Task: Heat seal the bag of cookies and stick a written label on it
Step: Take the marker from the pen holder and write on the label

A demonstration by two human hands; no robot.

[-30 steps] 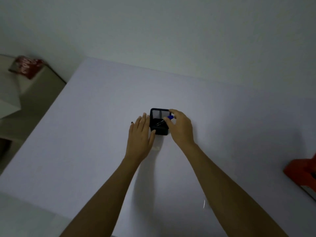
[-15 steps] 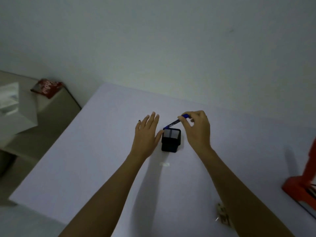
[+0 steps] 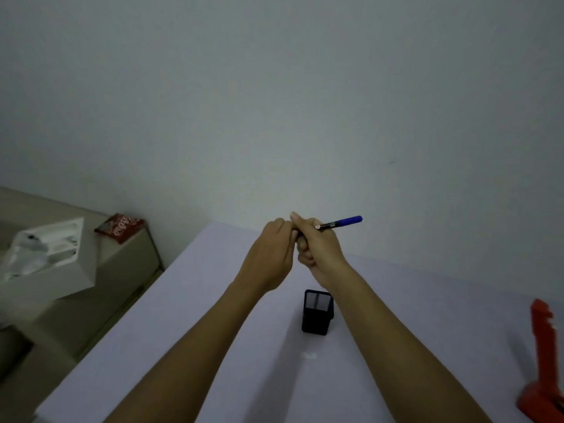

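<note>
Head view puts the pen (image 3: 340, 223) just above the middle of the frame, raised off the table and lying nearly level, its blue cap end pointing toward the right. The right hand (image 3: 319, 250) grips the pen's dark barrel with curled fingers. The left hand (image 3: 270, 257) meets it from the left, fingers bent in against the right hand's fingertips; whether they pinch the pen's near end cannot be told, since that end is hidden between the two hands. Below the hands, lower centre, a black mesh pen holder (image 3: 317, 311) stands upright on the pale table (image 3: 183, 331), between the two forearms. A small whitish scrap (image 3: 309, 356) lies on the table just below the holder. At the right edge stands a red-orange device (image 3: 544, 358), partly cut off. At the left, off the table, a red packet (image 3: 120, 230) lies on a beige surface near a white box (image 3: 52, 261).
</note>
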